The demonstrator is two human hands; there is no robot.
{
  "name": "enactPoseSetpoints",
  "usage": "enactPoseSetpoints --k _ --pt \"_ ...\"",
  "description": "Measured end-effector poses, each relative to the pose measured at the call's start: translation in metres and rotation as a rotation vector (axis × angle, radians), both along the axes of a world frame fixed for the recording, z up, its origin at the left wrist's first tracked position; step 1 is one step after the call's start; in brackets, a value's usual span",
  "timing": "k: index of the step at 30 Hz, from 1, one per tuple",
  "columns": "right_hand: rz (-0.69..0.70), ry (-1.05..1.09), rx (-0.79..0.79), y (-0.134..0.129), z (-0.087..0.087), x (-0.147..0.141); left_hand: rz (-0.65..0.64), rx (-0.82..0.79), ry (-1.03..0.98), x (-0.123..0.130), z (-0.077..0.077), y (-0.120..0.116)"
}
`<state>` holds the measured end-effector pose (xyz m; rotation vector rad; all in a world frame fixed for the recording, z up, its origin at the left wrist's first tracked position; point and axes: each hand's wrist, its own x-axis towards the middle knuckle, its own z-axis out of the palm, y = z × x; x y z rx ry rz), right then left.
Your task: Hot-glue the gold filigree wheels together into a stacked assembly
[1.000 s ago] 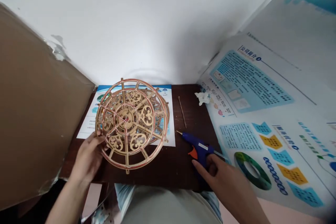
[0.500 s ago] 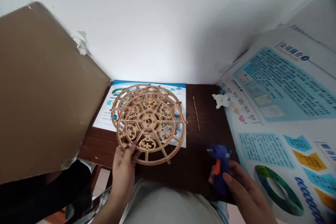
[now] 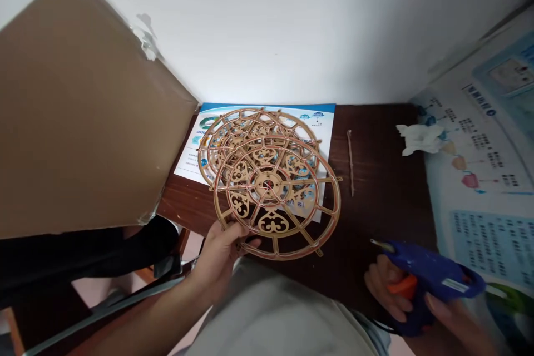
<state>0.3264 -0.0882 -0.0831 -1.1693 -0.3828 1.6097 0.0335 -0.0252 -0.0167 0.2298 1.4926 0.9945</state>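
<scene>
My left hand (image 3: pixel 225 247) grips the near-left rim of a round wooden openwork wheel (image 3: pixel 273 221), thumb on top and fingers beneath. The wheel has spokes, scroll cut-outs and a hub with a hole, and is tilted over the table. Behind and partly under it lies a second openwork ring (image 3: pixel 204 158), with more cut-out pieces overlapping. On the right, my right hand (image 3: pixel 387 283) is wrapped round the handle of a blue glue gun (image 3: pixel 434 267) with an orange trigger. Its metal nozzle points left, apart from the wheel.
A printed sheet (image 3: pixel 187 164) lies under the wheels on the dark table (image 3: pixel 375 178). A thin brown stick (image 3: pixel 351 164) and a crumpled white tissue (image 3: pixel 419 138) lie to the right. A cardboard panel (image 3: pixel 92 111) stands left, a printed poster (image 3: pixel 479 139) right, a white wall behind.
The glue gun has turned from nearly upright to lying sideways, nozzle leftward. My left hand's wheel has shifted slightly nearer relative to the ring behind it. The whole view has also shifted.
</scene>
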Motion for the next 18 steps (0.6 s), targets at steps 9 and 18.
enactPoseSetpoints --k 9,18 --pt "0.030 0.055 0.013 -0.010 -0.011 0.005 0.078 -0.136 0.103 0.011 0.006 0.009" --pt "0.080 0.121 0.012 -0.030 -0.043 0.019 0.141 -0.172 0.111 0.016 0.009 0.014"
